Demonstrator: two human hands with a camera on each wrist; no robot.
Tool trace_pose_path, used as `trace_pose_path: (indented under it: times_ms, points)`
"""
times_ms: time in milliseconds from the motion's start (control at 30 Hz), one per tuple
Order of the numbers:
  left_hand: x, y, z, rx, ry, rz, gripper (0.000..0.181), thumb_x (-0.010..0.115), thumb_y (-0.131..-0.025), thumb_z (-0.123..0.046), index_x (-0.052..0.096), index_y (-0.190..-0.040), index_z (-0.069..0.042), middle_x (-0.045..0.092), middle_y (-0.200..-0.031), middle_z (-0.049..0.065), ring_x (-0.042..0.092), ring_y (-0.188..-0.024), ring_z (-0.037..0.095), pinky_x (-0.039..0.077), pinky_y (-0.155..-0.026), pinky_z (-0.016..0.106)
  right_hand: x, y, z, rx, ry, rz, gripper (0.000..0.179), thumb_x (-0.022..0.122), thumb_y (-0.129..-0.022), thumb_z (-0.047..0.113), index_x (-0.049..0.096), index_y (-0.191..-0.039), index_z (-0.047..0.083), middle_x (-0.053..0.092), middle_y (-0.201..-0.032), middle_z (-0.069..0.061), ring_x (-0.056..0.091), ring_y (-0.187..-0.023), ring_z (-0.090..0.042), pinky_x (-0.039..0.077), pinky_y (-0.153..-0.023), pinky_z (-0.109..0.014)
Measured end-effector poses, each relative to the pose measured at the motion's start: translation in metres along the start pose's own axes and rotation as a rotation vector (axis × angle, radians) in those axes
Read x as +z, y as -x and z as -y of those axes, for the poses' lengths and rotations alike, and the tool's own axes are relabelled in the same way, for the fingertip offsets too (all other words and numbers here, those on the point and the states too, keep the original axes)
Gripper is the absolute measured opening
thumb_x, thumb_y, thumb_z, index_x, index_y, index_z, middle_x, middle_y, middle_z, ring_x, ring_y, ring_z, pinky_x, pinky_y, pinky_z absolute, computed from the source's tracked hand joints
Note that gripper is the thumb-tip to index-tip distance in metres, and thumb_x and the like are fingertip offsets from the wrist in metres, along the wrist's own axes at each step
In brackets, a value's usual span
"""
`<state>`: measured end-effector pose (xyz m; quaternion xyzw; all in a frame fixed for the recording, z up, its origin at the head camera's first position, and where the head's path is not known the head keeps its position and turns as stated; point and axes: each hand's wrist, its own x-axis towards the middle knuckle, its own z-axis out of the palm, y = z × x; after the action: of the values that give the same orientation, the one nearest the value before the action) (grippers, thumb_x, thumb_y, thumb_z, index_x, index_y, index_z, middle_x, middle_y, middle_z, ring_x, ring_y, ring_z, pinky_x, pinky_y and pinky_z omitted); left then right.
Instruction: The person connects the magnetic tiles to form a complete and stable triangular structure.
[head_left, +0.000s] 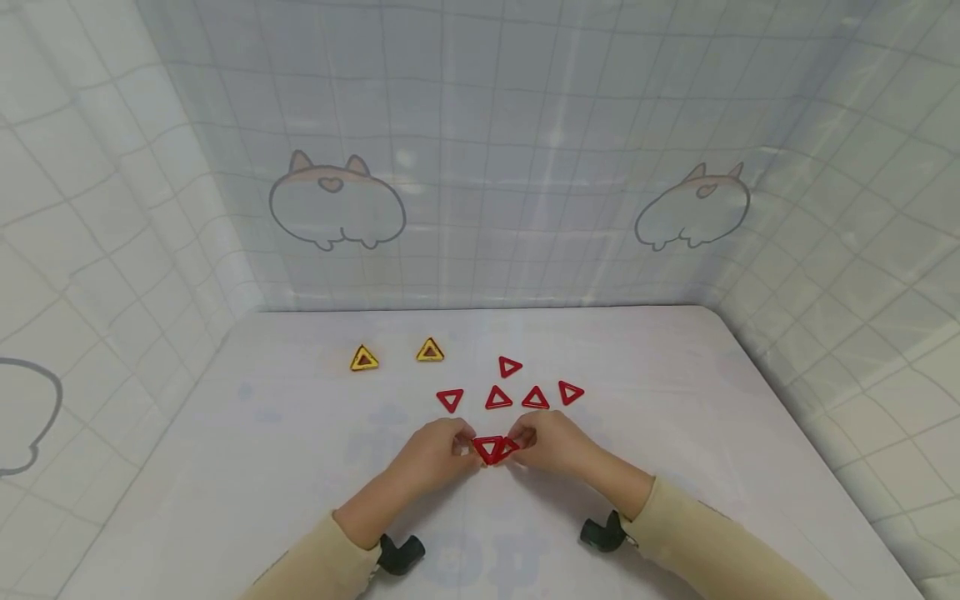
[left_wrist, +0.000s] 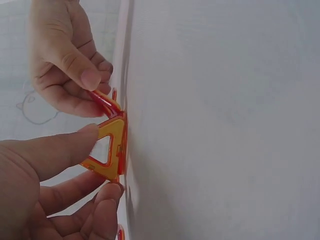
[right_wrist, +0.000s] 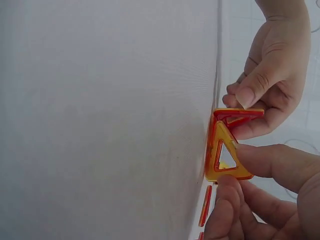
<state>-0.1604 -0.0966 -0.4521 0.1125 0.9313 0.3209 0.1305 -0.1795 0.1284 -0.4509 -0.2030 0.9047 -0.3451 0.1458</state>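
In the head view, my left hand (head_left: 442, 450) and right hand (head_left: 555, 442) meet at the middle front of the table. My left thumb and fingers pinch a red triangular magnetic tile (head_left: 489, 439) by its side. A second red triangular tile (right_wrist: 233, 175) is pinched at its edge by my right hand. Both tiles stand tilted and touch at a corner, their inner faces glowing orange in the wrist views. Along the tabletop beneath them runs the red edge (right_wrist: 209, 150) of another flat piece, mostly hidden.
Several loose red triangular tiles (head_left: 536, 405) lie just beyond my hands. Two yellow triangular tiles (head_left: 364, 367) (head_left: 430, 357) sit farther back on the left. A grid-patterned curtain (head_left: 487, 167) encloses the white table (head_left: 262, 417) at the back and sides.
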Motion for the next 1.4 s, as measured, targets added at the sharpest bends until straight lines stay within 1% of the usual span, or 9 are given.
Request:
trace_pose_path:
  times_ms: [67,233,433,600,767,900,1000,1167,1400]
  points:
    - [0.0,0.0,0.0,-0.002,0.013,-0.007,0.031,0.083,-0.083,-0.026,0.07,-0.108,-0.012,0.062,-0.088,-0.004,0.055,-0.081,0.016,0.053,-0.072,0.033,0.0,0.0,0.0,-0.035,-0.003,-0.014,0.016,0.082,-0.083,0.015,0.074,-0.096,0.01,0.066,-0.077,0.009,0.06,-0.07,-0.01,0.053,-0.062,-0.024]
    - [0.003,-0.002,0.0,0.001,0.048,-0.02,0.026,0.082,-0.084,-0.024,0.07,-0.104,-0.012,0.062,-0.087,-0.004,0.056,-0.08,0.016,0.052,-0.073,0.033,-0.001,0.0,0.0,-0.093,-0.011,-0.035,0.012,0.081,-0.084,0.012,0.075,-0.094,0.01,0.066,-0.076,0.01,0.061,-0.069,-0.008,0.053,-0.063,-0.025]
    - [0.006,-0.002,-0.003,-0.034,0.089,-0.036,0.023,0.082,-0.084,-0.025,0.069,-0.099,-0.013,0.063,-0.085,-0.004,0.057,-0.08,0.016,0.053,-0.074,0.033,-0.001,-0.003,0.0,-0.103,-0.001,-0.051,0.01,0.08,-0.086,0.014,0.076,-0.095,0.012,0.067,-0.078,0.011,0.061,-0.071,-0.007,0.053,-0.065,-0.024]
    - [0.008,-0.002,-0.007,-0.033,0.1,-0.063,0.019,0.081,-0.084,-0.023,0.069,-0.095,-0.012,0.063,-0.082,-0.004,0.057,-0.078,0.015,0.052,-0.07,0.033,0.0,-0.004,0.001,-0.104,-0.013,-0.054,0.009,0.081,-0.086,0.016,0.076,-0.094,0.015,0.068,-0.08,0.013,0.062,-0.073,-0.006,0.053,-0.066,-0.023]
    - [0.009,-0.003,-0.008,-0.041,0.112,-0.066,0.017,0.08,-0.085,-0.024,0.07,-0.092,-0.013,0.062,-0.081,-0.005,0.057,-0.078,0.016,0.052,-0.07,0.032,0.0,-0.007,0.0,-0.113,-0.031,-0.039,0.007,0.081,-0.085,0.017,0.077,-0.092,0.018,0.069,-0.079,0.014,0.062,-0.072,-0.007,0.053,-0.066,-0.024]
    - [0.01,-0.004,-0.006,-0.034,0.116,-0.064,0.019,0.08,-0.084,-0.026,0.069,-0.093,-0.013,0.063,-0.082,-0.005,0.058,-0.078,0.015,0.052,-0.071,0.033,-0.001,-0.01,-0.001,-0.109,-0.052,-0.013,0.006,0.08,-0.086,0.02,0.078,-0.092,0.02,0.069,-0.08,0.015,0.061,-0.072,-0.007,0.053,-0.065,-0.025]
    - [0.01,-0.004,-0.005,-0.018,0.117,-0.059,0.02,0.081,-0.085,-0.027,0.07,-0.095,-0.013,0.063,-0.084,-0.006,0.058,-0.079,0.014,0.053,-0.072,0.033,-0.003,-0.011,-0.001,-0.117,-0.052,0.0,0.007,0.08,-0.087,0.021,0.078,-0.093,0.019,0.07,-0.081,0.015,0.061,-0.073,-0.008,0.053,-0.065,-0.025]
    - [0.01,-0.006,-0.002,-0.006,0.127,-0.048,0.021,0.081,-0.085,-0.028,0.07,-0.096,-0.014,0.063,-0.084,-0.006,0.058,-0.08,0.014,0.053,-0.072,0.032,-0.005,-0.013,0.0,-0.131,-0.05,0.004,0.008,0.079,-0.087,0.021,0.079,-0.095,0.019,0.07,-0.082,0.015,0.061,-0.075,-0.008,0.053,-0.066,-0.024]
    - [0.01,-0.009,0.0,-0.005,0.131,-0.042,0.023,0.081,-0.085,-0.029,0.07,-0.098,-0.013,0.063,-0.084,-0.006,0.058,-0.08,0.014,0.053,-0.072,0.031,-0.005,-0.015,0.0,-0.14,-0.07,0.0,0.007,0.078,-0.088,0.018,0.079,-0.094,0.016,0.072,-0.083,0.012,0.061,-0.076,-0.006,0.052,-0.066,-0.023]
